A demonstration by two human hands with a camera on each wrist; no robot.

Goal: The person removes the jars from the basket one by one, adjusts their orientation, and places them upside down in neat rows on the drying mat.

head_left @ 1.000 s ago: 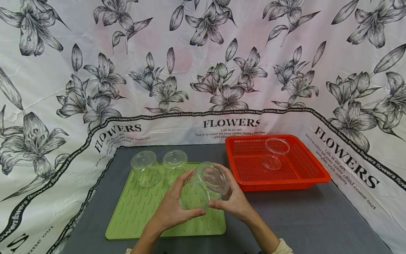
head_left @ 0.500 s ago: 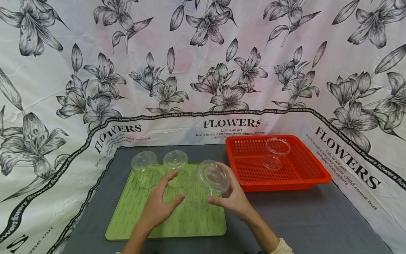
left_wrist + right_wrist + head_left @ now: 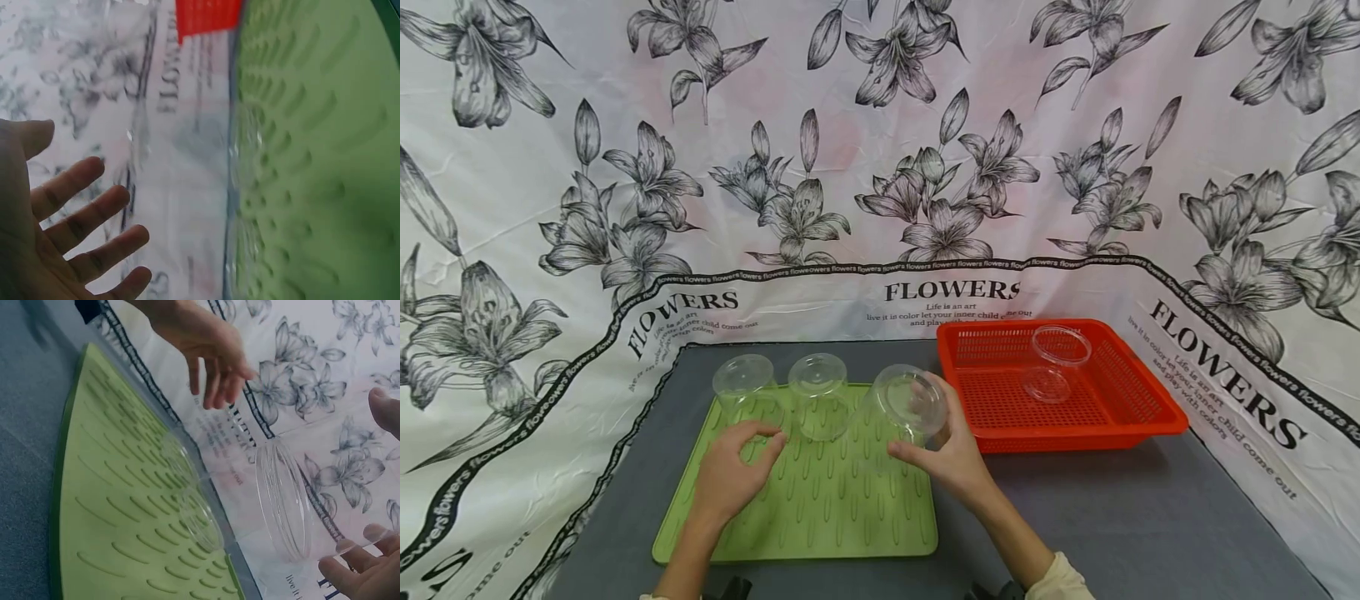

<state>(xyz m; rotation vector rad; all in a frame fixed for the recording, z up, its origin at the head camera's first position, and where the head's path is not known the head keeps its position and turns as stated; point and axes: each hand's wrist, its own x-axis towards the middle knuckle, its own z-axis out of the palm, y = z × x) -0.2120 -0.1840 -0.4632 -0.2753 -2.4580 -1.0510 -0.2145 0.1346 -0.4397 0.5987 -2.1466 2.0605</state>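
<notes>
A round clear plastic cup [image 3: 910, 404] is gripped between the thumb and fingers of my right hand [image 3: 953, 454], above the right part of the green mat [image 3: 820, 525]. Its ringed rim [image 3: 286, 500] points toward the mat in the right wrist view, with a gap between them. My left hand [image 3: 730, 471] hovers over the mat's left side, holding nothing; its fingers [image 3: 94, 219] are spread in the left wrist view. Two similar clear cups, one at left [image 3: 747, 387] and one in the middle [image 3: 820, 396], stand on the mat's far edge.
A red plastic basket [image 3: 1060, 437] with slotted walls sits at the back right, and another clear cup [image 3: 1060, 354] is inside it. The grey tabletop [image 3: 1075, 517] surrounds the mat. A white flower-printed sheet [image 3: 820, 308] hangs behind and along both sides.
My left hand has let go of the cup and moved left, away from it. My right hand keeps hold of the cup, which now stands less tilted.
</notes>
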